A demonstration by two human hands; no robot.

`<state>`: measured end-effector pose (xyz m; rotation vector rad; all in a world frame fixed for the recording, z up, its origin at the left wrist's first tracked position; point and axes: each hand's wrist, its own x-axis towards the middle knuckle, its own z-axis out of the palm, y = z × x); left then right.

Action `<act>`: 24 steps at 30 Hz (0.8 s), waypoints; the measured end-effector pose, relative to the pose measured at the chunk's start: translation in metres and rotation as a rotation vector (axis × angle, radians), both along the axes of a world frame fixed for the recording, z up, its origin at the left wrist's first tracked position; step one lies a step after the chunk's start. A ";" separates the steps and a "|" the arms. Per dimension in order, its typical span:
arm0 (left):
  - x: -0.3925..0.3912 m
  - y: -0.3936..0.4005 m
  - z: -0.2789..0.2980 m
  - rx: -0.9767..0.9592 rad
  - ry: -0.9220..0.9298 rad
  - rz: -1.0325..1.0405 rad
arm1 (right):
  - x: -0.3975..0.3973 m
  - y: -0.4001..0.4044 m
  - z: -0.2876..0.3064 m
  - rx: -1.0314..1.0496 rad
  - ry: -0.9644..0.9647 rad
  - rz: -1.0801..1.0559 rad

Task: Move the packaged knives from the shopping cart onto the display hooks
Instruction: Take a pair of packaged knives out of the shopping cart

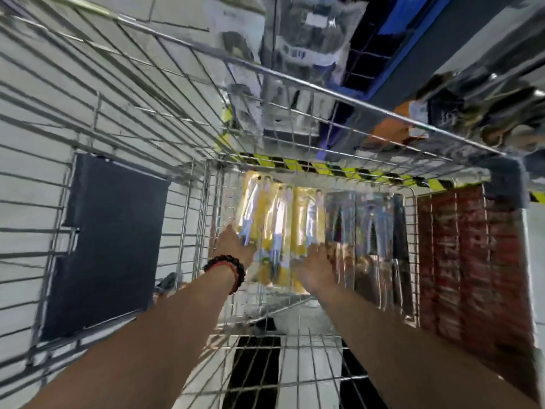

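Observation:
Several yellow-backed knife packages (283, 219) lie side by side on the floor of the wire shopping cart (182, 219). To their right lie clear packages holding dark-handled knives (380, 231). My left hand (233, 246), with a dark bead bracelet on the wrist, reaches the left edge of the yellow packages, fingers stretched forward and thumb over the plastic. My right hand (315, 267) rests with spread fingers on the lower right of the yellow packages. Motion blur hides any firm grip. The display hooks are not clearly visible.
A dark panel (109, 246) hangs on the cart's left wall. A red patterned box (472, 261) fills the cart's right side. Beyond the cart's top rail (324, 90) stand blurred blue shelving (398, 33) and goods. Yellow-black hazard tape (324, 166) runs along the floor.

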<state>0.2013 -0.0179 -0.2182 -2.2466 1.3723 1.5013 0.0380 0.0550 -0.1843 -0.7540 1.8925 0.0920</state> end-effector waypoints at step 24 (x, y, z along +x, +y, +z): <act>-0.013 0.028 -0.037 -0.022 -0.052 -0.064 | 0.063 -0.019 -0.052 -0.092 0.210 -0.420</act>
